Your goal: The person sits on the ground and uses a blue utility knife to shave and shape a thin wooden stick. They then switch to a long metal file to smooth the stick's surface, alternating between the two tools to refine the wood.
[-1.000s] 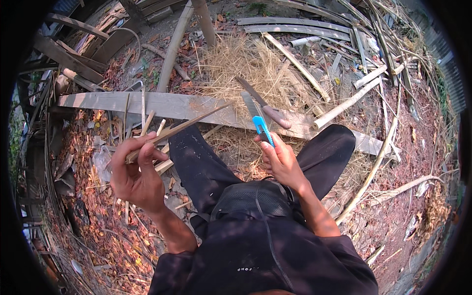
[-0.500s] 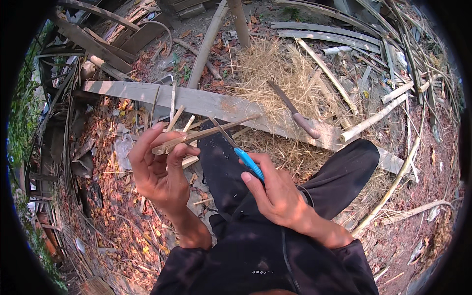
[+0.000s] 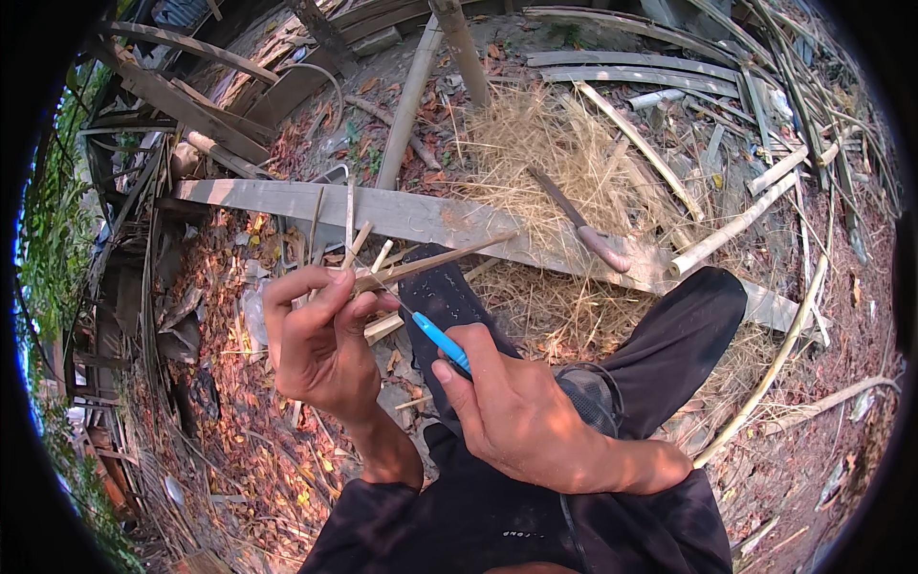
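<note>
My left hand (image 3: 330, 344) is closed, pinching one end of a thin wooden or bamboo strip (image 3: 454, 254) between thumb and fingers. The strip slants up to the right, over my black-trousered leg. My right hand (image 3: 521, 411) is wrapped round the blue handle of a small knife (image 3: 440, 342). Its thin blade runs up and left to the strip, close beside my left thumb; the tip is hard to make out and seems to touch the strip's underside. Behind the hands, a few pale split sticks (image 3: 358, 244) lean on a long grey plank (image 3: 411, 212).
A large knife with a dark blade and brown handle (image 3: 604, 249) rests across the plank. Behind it is a heap of straw-like shavings (image 3: 535, 134). Poles (image 3: 734, 226) and slats lie at the right; an upright post (image 3: 461, 57) stands ahead. Dry leaves cover the ground at left.
My right hand has moved left and a little down, bringing the knife blade nearer to my left thumb, at the held end of the strip. The whole view has shifted slightly.
</note>
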The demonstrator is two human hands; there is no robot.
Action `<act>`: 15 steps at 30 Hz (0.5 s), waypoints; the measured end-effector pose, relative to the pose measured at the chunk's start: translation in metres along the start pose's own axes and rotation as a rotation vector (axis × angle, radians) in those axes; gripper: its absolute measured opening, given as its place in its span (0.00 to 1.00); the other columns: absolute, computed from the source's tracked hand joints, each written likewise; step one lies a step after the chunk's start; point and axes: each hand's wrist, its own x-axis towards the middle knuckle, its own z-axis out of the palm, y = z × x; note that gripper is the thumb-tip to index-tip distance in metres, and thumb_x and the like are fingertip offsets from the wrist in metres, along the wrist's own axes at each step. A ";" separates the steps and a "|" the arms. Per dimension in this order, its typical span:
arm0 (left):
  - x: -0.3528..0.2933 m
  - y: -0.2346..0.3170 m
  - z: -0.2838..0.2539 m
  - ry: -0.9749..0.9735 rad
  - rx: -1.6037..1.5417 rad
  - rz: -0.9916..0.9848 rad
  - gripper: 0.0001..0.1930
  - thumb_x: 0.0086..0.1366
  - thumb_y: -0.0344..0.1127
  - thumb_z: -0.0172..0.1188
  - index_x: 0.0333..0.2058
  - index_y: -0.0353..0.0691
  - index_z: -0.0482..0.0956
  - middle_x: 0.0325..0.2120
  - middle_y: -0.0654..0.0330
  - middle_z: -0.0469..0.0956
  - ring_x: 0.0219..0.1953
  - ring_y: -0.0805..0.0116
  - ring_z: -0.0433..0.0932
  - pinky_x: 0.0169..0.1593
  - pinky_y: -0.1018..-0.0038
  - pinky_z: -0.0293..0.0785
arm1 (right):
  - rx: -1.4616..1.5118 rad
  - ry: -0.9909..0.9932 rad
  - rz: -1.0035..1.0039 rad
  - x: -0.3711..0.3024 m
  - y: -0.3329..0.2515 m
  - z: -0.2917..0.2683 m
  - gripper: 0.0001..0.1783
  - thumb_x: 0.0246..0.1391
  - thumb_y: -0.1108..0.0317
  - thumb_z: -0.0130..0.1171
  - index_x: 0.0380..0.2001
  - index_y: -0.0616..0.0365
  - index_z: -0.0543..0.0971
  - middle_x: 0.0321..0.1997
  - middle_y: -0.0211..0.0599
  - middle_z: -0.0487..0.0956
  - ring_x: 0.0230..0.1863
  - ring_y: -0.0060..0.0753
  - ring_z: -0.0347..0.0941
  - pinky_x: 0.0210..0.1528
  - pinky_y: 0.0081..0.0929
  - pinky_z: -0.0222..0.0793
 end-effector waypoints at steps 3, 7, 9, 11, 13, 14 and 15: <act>-0.004 -0.001 -0.004 -0.048 0.115 0.089 0.06 0.55 0.17 0.59 0.33 0.28 0.77 0.29 0.53 0.69 0.24 0.69 0.77 0.25 0.79 0.81 | -0.090 -0.038 0.055 -0.002 0.005 0.000 0.10 0.56 0.74 0.53 0.37 0.64 0.64 0.17 0.49 0.71 0.18 0.56 0.70 0.18 0.43 0.65; -0.003 0.005 -0.001 -0.018 0.112 0.045 0.05 0.56 0.17 0.59 0.33 0.27 0.76 0.28 0.54 0.69 0.20 0.70 0.77 0.23 0.81 0.75 | -0.255 0.017 0.210 0.001 0.054 0.011 0.09 0.57 0.72 0.51 0.33 0.63 0.62 0.14 0.53 0.70 0.19 0.60 0.70 0.18 0.48 0.63; -0.002 0.006 -0.002 -0.033 0.068 0.028 0.06 0.56 0.17 0.59 0.33 0.27 0.76 0.28 0.54 0.69 0.20 0.70 0.77 0.24 0.81 0.75 | -0.318 0.076 0.184 0.001 0.081 0.006 0.10 0.58 0.70 0.50 0.33 0.63 0.62 0.13 0.54 0.70 0.18 0.61 0.69 0.17 0.48 0.62; -0.003 0.007 0.000 -0.052 0.030 -0.007 0.07 0.56 0.16 0.59 0.34 0.27 0.76 0.29 0.54 0.69 0.21 0.70 0.77 0.24 0.81 0.76 | -0.274 0.068 0.170 -0.001 0.075 0.002 0.10 0.59 0.69 0.49 0.33 0.63 0.62 0.12 0.54 0.70 0.17 0.61 0.69 0.17 0.48 0.62; -0.003 0.010 0.005 -0.063 0.037 -0.022 0.07 0.55 0.16 0.59 0.34 0.27 0.76 0.29 0.54 0.69 0.21 0.70 0.77 0.24 0.81 0.76 | -0.202 0.021 0.217 -0.002 0.052 -0.009 0.10 0.60 0.67 0.47 0.33 0.63 0.62 0.12 0.53 0.71 0.18 0.61 0.70 0.17 0.49 0.64; -0.003 0.012 0.007 -0.061 0.040 -0.029 0.07 0.55 0.16 0.59 0.34 0.27 0.76 0.29 0.54 0.69 0.21 0.70 0.77 0.24 0.81 0.76 | -0.197 0.065 0.099 -0.007 0.036 -0.010 0.11 0.60 0.67 0.48 0.33 0.64 0.62 0.12 0.52 0.70 0.17 0.60 0.70 0.17 0.49 0.64; -0.002 0.011 0.008 -0.043 0.011 -0.020 0.06 0.55 0.17 0.60 0.33 0.28 0.76 0.29 0.53 0.69 0.21 0.71 0.77 0.24 0.82 0.76 | -0.157 0.077 0.056 -0.003 0.024 -0.013 0.11 0.60 0.67 0.49 0.34 0.64 0.62 0.12 0.52 0.71 0.17 0.60 0.70 0.17 0.49 0.63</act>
